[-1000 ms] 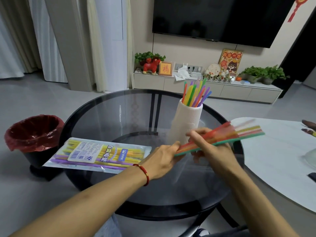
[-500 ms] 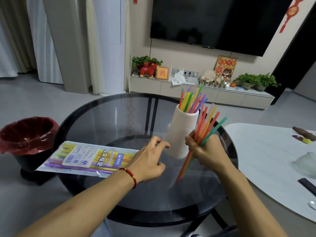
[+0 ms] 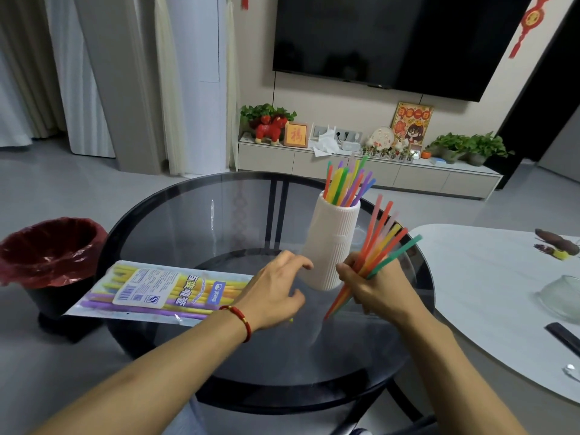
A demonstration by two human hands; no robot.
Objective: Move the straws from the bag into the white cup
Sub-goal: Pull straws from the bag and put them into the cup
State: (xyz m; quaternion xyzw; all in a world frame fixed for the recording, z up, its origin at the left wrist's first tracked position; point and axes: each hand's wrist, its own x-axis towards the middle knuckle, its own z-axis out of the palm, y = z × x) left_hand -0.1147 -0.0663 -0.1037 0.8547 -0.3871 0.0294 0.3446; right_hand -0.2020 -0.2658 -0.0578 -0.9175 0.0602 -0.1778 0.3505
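Observation:
A tall ribbed white cup (image 3: 332, 243) stands upright on the round glass table (image 3: 194, 227), with several coloured straws (image 3: 348, 183) sticking out of its top. My right hand (image 3: 373, 287) is just right of the cup, closed around a fanned bundle of coloured straws (image 3: 381, 243) that points up and to the right. My left hand (image 3: 276, 293) hovers just left of the cup's base, fingers spread, holding nothing. The clear straw bag (image 3: 157, 291) lies flat on the table's left side, with yellow and purple straws inside.
A bin with a red liner (image 3: 47, 249) stands on the floor to the left of the table. A white table (image 3: 489, 293) adjoins on the right, bearing a glass dish (image 3: 561, 296) and small items. A TV cabinet lines the far wall.
My right hand swung the straw bundle from lying sideways to pointing upward beside the cup. My left hand let go of the bundle's end and opened near the cup's base.

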